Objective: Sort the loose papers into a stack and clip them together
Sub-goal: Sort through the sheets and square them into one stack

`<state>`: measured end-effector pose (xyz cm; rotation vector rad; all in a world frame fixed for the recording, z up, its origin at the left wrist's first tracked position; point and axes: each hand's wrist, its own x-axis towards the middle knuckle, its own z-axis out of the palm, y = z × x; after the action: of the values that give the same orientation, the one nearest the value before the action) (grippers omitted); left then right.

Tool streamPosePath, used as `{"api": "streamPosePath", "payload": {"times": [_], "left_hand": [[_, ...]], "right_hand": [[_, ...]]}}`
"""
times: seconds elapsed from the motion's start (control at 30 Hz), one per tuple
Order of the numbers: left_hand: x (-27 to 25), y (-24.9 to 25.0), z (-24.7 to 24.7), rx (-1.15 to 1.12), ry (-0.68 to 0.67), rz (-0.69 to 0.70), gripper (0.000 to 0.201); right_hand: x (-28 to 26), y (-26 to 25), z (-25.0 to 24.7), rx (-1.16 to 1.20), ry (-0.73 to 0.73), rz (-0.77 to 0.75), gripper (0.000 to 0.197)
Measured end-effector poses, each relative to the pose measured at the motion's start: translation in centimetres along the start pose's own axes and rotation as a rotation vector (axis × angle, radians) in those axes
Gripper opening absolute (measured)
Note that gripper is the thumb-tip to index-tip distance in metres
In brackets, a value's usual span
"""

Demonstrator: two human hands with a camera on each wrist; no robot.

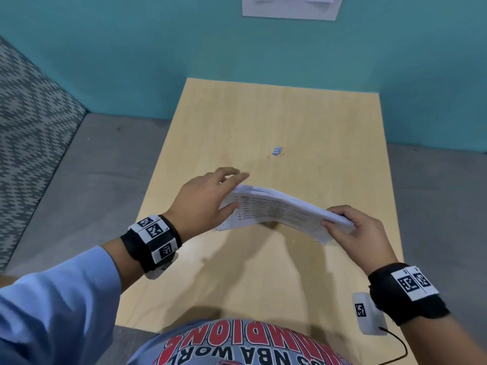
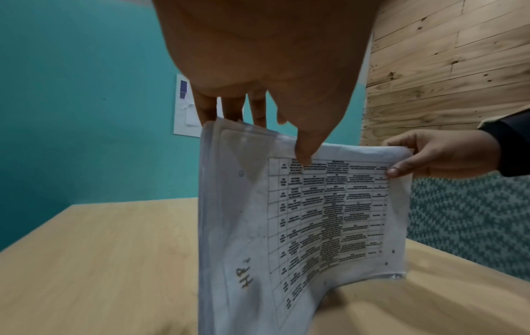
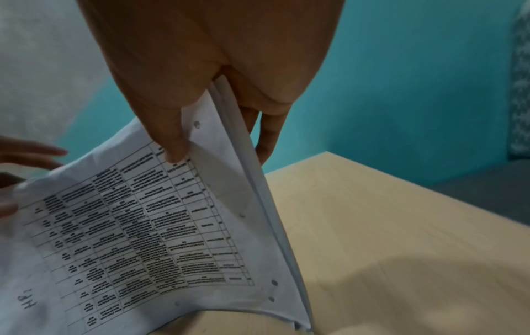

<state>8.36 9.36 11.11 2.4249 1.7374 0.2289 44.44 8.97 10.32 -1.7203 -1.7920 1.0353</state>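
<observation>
Mid-frame, both hands, the left hand point(image 1: 203, 200) and the right hand point(image 1: 359, 227), are pinching the bowed stack of papers point(image 1: 279, 212) above the tabletop point(image 1: 263, 272); loose sheets are risking sliding out; the binder clip point(image 1: 277, 151) is lying above, untouched.

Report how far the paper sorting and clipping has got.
Done: the papers are gathered into one stack, none loose on the table.
In hand: the left hand and right hand hold the stack by opposite ends, on edge on the table, apparently to square it.
Left: the binder clip lies untouched beyond the stack, still to go on.
</observation>
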Motion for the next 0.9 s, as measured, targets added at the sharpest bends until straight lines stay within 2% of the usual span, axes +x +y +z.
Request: {"api": "streamPosePath", "payload": {"times": [0.07, 0.1, 0.13, 0.2, 0.27, 0.37, 0.43, 0.53, 0.57, 0.63, 0.7, 0.73, 0.8, 0.87, 0.9], "left_hand": [[0.1, 0.0, 0.0, 0.043, -0.09, -0.013, 0.072], [0.0, 0.0, 0.3, 0.07, -0.154, -0.014, 0.07], [0.0, 0.0, 0.5, 0.083, -0.198, -0.017, 0.065], [-0.1, 0.1, 0.7, 0.067, -0.188, -0.011, 0.051], [-0.1, 0.2, 0.6, 0.065, -0.18, -0.021, 0.038], [0.1, 0.1, 0.4, 0.018, -0.297, -0.085, 0.03], [0.4, 0.2, 0.1, 0.046, -0.337, -0.072, 0.023], [0.3, 1.0, -0.9, 0.113, -0.298, 0.041, 0.016], [0.1, 1.3, -1.3, 0.135, -0.267, 0.088, 0.014], [0.1, 2.1, -2.5, 0.163, -0.247, 0.139, 0.014], [0.5, 2.6, -4.3, 0.111, -0.296, 0.087, 0.017], [0.6, 2.5, -5.4, 0.05, -0.302, 0.036, 0.017], [0.6, 1.5, -7.4, -0.168, -0.196, -0.076, 0.015], [0.2, -0.2, -8.4, -0.54, -0.094, -0.22, 0.014], [-0.1, -1.0, -8.3, -0.691, -0.099, -0.268, 0.017]], "right_hand": [[0.0, -0.4, -0.2, -0.068, -0.022, -0.015, 0.021], [0.0, -0.8, -0.3, -0.119, -0.048, -0.016, 0.021], [0.2, -1.1, -0.3, -0.191, -0.083, -0.011, 0.021], [0.5, -2.0, -0.1, -0.378, -0.126, -0.021, 0.022], [0.9, -3.1, 0.1, -0.504, -0.099, -0.057, 0.026], [1.6, -5.0, 1.3, -0.703, -0.135, -0.119, 0.035], [2.1, -6.8, 2.6, -0.774, -0.191, -0.176, 0.042], [2.9, -9.9, 4.9, -0.727, -0.259, -0.255, 0.061], [3.0, -10.7, 5.8, -0.739, -0.287, -0.273, 0.061], [3.1, -11.8, 7.3, -0.779, -0.352, -0.256, 0.037], [3.1, -12.1, 7.6, -0.81, -0.398, -0.184, 0.021], [3.0, -11.9, 7.2, -0.776, -0.39, -0.169, 0.02], [3.1, -10.8, 5.4, -0.616, -0.333, -0.141, 0.022], [3.2, -8.8, 2.8, -0.327, -0.27, -0.088, 0.031], [3.2, -8.0, 1.4, -0.139, -0.241, -0.039, 0.03]]}}
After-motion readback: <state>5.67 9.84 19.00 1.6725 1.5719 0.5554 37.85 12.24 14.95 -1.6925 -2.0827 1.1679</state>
